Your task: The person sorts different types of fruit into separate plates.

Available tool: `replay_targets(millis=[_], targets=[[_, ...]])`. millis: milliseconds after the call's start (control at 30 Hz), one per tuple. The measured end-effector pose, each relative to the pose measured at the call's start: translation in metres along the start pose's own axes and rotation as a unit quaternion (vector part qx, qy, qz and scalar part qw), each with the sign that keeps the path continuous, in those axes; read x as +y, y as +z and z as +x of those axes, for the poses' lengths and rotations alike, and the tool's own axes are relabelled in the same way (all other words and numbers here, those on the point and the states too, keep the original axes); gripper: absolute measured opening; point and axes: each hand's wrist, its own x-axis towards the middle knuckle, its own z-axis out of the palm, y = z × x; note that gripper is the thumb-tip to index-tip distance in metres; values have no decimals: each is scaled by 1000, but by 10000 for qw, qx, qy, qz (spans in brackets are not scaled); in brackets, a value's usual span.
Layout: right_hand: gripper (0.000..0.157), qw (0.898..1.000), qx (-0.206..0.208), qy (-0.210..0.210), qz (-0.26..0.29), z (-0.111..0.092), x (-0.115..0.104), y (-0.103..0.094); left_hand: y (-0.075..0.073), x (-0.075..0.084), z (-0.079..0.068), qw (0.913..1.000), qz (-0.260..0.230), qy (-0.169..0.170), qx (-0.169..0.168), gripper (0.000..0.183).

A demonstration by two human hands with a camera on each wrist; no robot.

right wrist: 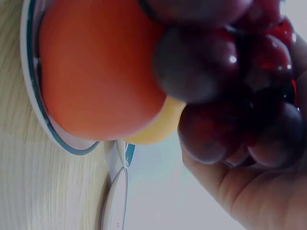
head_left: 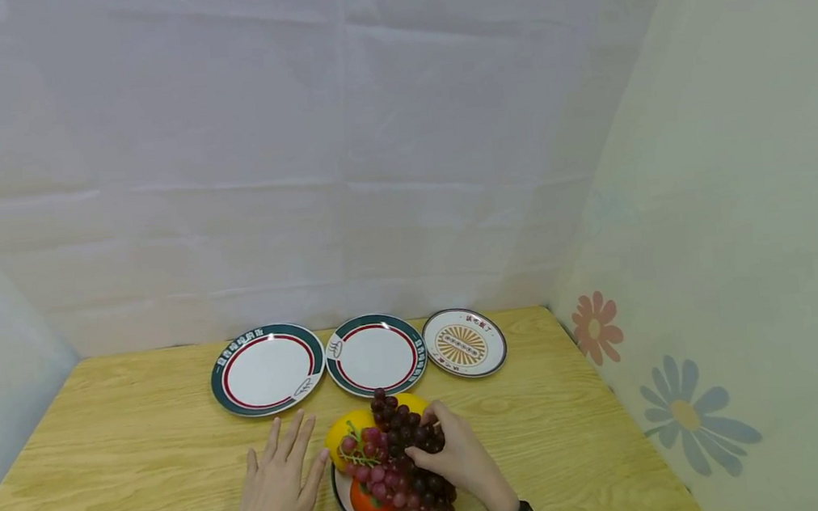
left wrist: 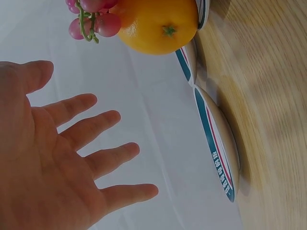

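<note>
My right hand grips a bunch of dark purple grapes, thumb and fingers bent around it; dark grapes fill much of the right wrist view. The bunch lies over a plate of fruit. Beside it are pink grapes with a green stem, a red-orange persimmon, an orange and another yellow fruit, partly hidden behind the grapes. To the left of that plate, my left hand is held with fingers straight and spread, holding nothing.
Two white plates with green rims, a left one and a middle one, stand in a row at the table's back. A smaller patterned plate ends the row at right. Behind the wooden table hangs a pale cloth.
</note>
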Motion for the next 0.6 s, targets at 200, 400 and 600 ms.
replay_targets(millis=[200,400,600], targets=[[38,9994,316,-137,51,-2,-1,-8,0,1,0,10000,20,-61,-59,51],[39,9933,1073,-412,84,10,-7,-32,-1,0,0,10000,-12,-79,-57,50],[43,9794,1936,-393,-420,53,14,-75,-2,-2,-2,10000,-52,-70,22,50]])
